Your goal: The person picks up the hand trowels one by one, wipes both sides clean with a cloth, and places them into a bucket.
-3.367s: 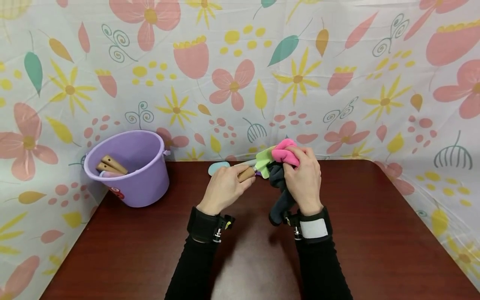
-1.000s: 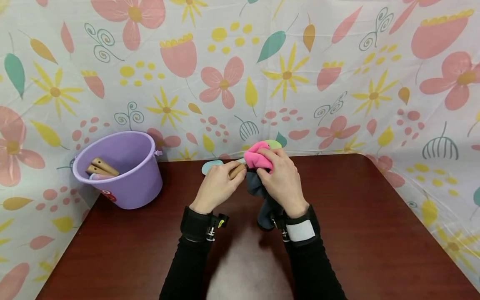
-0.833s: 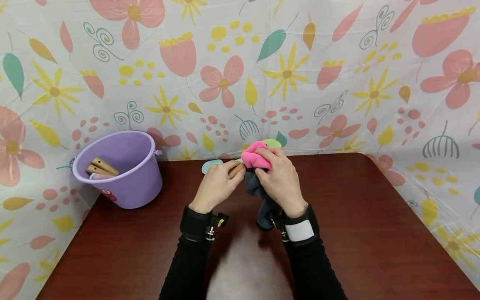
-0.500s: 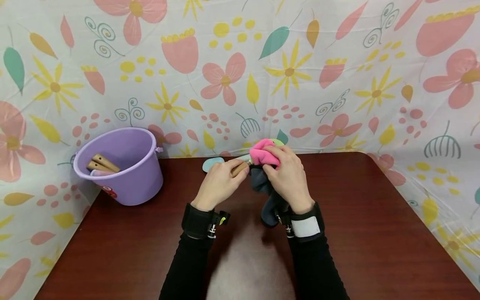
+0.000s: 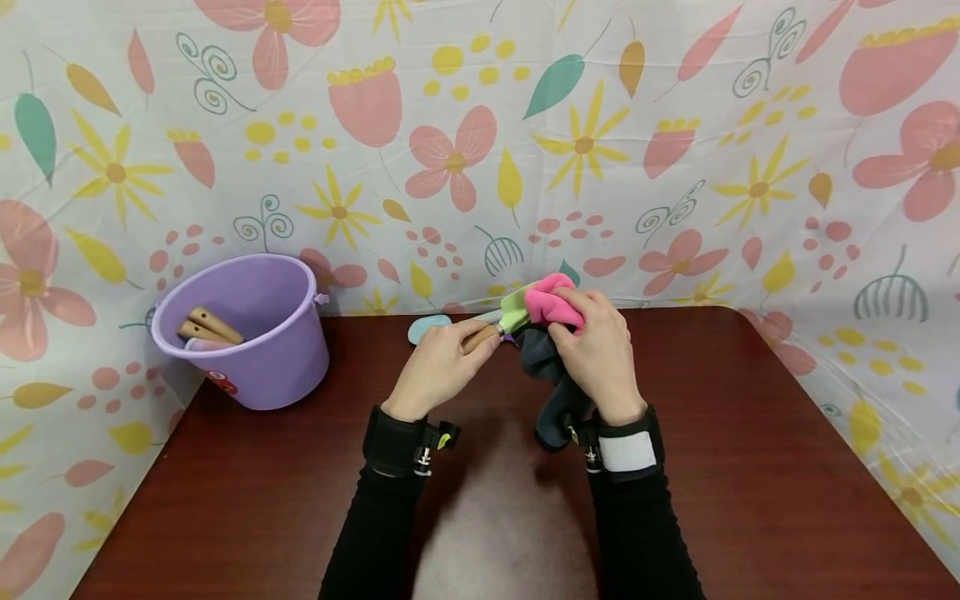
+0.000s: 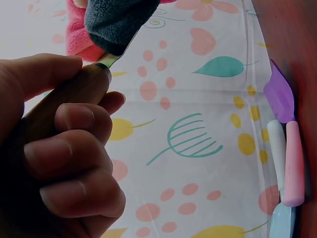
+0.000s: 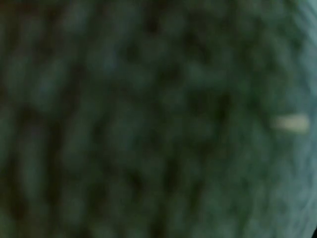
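Note:
My left hand [image 5: 437,367] grips the wooden handle [image 5: 480,338] of a small toy trowel with a light green blade [image 5: 513,312]. In the left wrist view the fingers curl round this handle [image 6: 74,94], and cloth hides most of the blade. My right hand [image 5: 600,348] holds a plush cloth, pink on one side [image 5: 553,302] and dark grey on the other, against the blade's far part. The grey side [image 5: 542,353] hangs down below the right hand. The right wrist view is filled by blurred dark cloth [image 7: 148,119].
A purple bucket [image 5: 288,367] stands at the left with wooden-handled tools [image 5: 213,325] inside. Behind the hands, by the patterned backdrop [image 5: 465,233], lie a light blue tool [image 5: 427,328], a purple-bladed tool [image 6: 281,96] and its pink handle [image 6: 294,163] on the brown table [image 5: 262,500].
The cloth first moved left along the blade toward the handle, covering the near part. Now my right hand has drawn it back right, and the green blade shows again. My left hand keeps its grip.

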Demonstrator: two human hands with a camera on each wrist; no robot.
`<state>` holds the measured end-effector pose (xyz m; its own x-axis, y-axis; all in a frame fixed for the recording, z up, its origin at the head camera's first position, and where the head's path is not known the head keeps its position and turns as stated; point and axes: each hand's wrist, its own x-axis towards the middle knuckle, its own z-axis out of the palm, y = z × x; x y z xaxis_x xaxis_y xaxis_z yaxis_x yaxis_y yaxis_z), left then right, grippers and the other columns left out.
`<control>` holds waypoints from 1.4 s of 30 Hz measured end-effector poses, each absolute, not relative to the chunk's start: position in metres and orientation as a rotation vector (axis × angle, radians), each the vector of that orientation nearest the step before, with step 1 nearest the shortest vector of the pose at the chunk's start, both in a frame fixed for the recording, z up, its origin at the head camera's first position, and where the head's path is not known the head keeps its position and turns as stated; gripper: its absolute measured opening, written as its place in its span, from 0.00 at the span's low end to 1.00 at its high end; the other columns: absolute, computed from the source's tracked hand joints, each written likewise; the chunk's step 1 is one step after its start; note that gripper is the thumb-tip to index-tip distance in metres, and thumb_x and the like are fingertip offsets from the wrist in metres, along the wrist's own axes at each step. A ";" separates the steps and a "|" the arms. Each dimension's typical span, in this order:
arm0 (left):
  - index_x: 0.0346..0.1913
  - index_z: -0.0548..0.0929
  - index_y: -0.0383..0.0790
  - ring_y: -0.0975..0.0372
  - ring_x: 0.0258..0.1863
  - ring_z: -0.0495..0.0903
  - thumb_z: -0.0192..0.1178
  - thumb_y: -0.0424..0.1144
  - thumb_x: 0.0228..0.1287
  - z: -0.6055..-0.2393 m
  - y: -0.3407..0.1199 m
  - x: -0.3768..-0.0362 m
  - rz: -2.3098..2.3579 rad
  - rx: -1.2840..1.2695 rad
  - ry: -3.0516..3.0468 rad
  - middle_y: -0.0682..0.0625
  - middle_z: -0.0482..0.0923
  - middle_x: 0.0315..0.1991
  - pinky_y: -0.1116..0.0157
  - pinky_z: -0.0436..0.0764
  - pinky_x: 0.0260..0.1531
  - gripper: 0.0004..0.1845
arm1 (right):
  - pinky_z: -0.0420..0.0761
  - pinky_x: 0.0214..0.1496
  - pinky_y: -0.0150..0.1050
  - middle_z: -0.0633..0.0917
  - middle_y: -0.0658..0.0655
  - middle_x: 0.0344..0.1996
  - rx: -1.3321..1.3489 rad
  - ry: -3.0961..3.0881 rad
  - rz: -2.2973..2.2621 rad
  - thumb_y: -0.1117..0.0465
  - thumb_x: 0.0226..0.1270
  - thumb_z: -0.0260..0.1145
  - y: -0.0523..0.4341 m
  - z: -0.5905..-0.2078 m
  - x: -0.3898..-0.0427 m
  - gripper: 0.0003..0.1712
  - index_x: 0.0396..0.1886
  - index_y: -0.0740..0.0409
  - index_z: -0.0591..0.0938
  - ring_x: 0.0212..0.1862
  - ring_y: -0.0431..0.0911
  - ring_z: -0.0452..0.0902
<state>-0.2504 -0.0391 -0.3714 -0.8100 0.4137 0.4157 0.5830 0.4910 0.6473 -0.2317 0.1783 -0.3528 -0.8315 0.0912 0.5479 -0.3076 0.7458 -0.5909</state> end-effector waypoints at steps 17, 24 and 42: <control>0.53 0.83 0.46 0.64 0.22 0.72 0.52 0.52 0.74 -0.370 -0.041 -0.250 -1.155 -0.716 -2.557 0.56 0.75 0.23 0.64 0.73 0.25 0.17 | 0.75 0.46 0.55 0.79 0.58 0.50 0.296 -2.487 0.961 0.62 0.60 0.67 0.166 -0.353 -0.231 0.23 0.57 0.53 0.83 0.48 0.55 0.76; 0.50 0.83 0.47 0.63 0.17 0.68 0.52 0.48 0.74 -0.372 -0.038 -0.251 -1.145 -0.744 -2.533 0.54 0.69 0.19 0.65 0.68 0.21 0.13 | 0.76 0.45 0.51 0.79 0.56 0.48 0.395 -2.499 0.971 0.63 0.59 0.66 0.155 -0.351 -0.227 0.22 0.55 0.51 0.83 0.46 0.52 0.76; 0.60 0.81 0.43 0.70 0.31 0.78 0.54 0.52 0.74 -0.371 -0.038 -0.250 -1.226 -0.802 -2.560 0.57 0.84 0.40 0.67 0.77 0.37 0.21 | 0.73 0.47 0.54 0.80 0.60 0.46 0.197 -2.230 1.019 0.69 0.54 0.65 0.175 -0.351 -0.234 0.25 0.55 0.52 0.84 0.46 0.56 0.76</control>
<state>-0.2503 -0.0381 -0.3709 -0.8353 0.3882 0.3893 0.5467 0.5116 0.6629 -0.2342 0.1750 -0.3513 -0.7650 0.1318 0.6304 -0.3902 0.6839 -0.6164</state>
